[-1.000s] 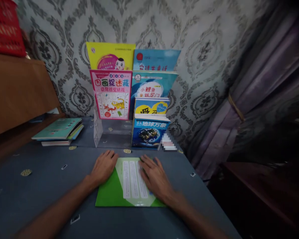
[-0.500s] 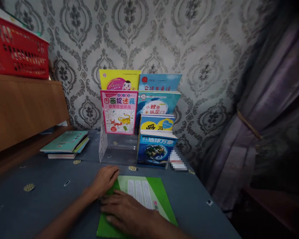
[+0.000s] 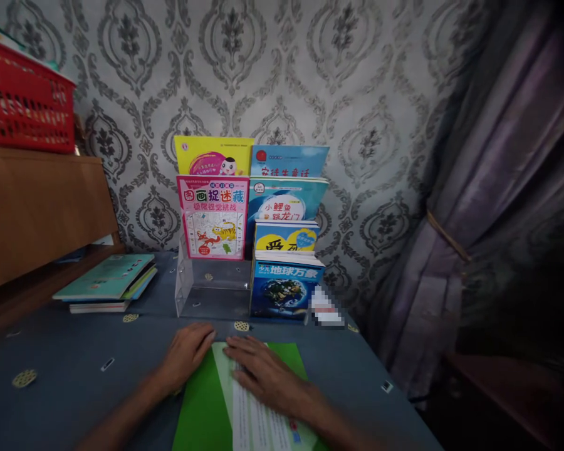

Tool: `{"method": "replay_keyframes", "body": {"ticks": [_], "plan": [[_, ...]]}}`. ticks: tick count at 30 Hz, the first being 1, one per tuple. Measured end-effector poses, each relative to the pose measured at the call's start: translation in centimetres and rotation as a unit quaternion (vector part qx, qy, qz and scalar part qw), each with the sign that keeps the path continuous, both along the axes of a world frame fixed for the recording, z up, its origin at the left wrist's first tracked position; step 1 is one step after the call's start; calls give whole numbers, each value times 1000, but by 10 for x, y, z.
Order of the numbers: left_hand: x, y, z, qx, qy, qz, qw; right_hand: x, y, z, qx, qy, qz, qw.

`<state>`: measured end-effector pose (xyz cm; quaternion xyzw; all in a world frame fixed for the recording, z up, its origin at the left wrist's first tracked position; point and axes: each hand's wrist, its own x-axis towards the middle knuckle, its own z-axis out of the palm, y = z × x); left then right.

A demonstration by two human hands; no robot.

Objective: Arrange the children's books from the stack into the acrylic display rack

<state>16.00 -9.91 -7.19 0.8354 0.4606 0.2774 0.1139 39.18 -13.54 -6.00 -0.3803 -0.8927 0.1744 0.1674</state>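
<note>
A green book (image 3: 202, 407) with a pale printed panel lies flat on the dark blue tablecloth in front of me. My right hand (image 3: 267, 376) rests palm down on its upper part, fingers spread. Beside the book's top left corner is my left hand (image 3: 190, 351), its fingers close together and its underside hidden, so any hold on the edge cannot be made out. Behind both hands stands a clear stepped rack (image 3: 214, 304). It bears a pink book (image 3: 215, 219), a yellow book (image 3: 211, 153) and several blue ones, among them a globe book (image 3: 284, 294) at the front right.
At the left, a stack of books (image 3: 106, 279) lies beside a wooden unit (image 3: 42, 213) with a red basket (image 3: 26, 100) on top. A pixelated white item (image 3: 326, 308) sits right of the rack. A purple curtain (image 3: 432, 300) hangs at the right.
My right hand has moved from the book's left part up to its upper part, uncovering more green cover at the left. My left hand remains near the top left corner. The view has shifted slightly.
</note>
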Motion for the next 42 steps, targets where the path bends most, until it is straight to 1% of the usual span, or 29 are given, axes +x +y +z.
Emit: {"method": "replay_keyframes", "body": {"ticks": [5,7,12,15,18,21,23,24,26,28,30,32,34,35,37,40,42], "plan": [[1,-1,1,19,11,-1,1000,26,-5,-9,-1,-15,-61,998],[1,-1,-3,25,15,-4,1000,34,-8,-13,6,-11,-77,997],[0,2,-18,63,25,9,998,48,-18,-25,13,-13,-123,992],[1,0,-20,74,45,6,996,55,-25,-33,23,-13,-143,989],[6,-5,-13,78,96,6,992,62,-30,-41,33,-15,-148,988],[15,-13,-4,69,180,11,981,68,-34,-48,49,-12,-141,989],[20,-17,-3,68,228,21,971,70,-36,-51,62,-10,-136,989],[23,-19,-4,71,246,27,966,70,-37,-52,67,-10,-133,989],[28,-22,-14,92,264,23,960,71,-38,-53,74,-15,-132,988],[35,-25,-30,143,254,-5,957,70,-38,-53,79,-20,-132,988],[44,-30,-51,220,214,-50,951,70,-37,-53,81,-32,-130,988],[53,-35,-74,282,179,-122,934,70,-38,-53,86,-40,-130,987],[61,-42,-92,332,154,-162,917,70,-39,-53,105,-29,-130,986],[63,-44,-99,341,150,-168,913,70,-40,-53,117,-17,-129,984],[65,-48,-108,345,154,-174,909,70,-42,-53,138,3,-127,982],[65,-52,-115,350,162,-149,911,69,-46,-52,142,6,-133,981],[66,-55,-121,369,171,-137,903,69,-47,-52,132,4,-138,982]]}}
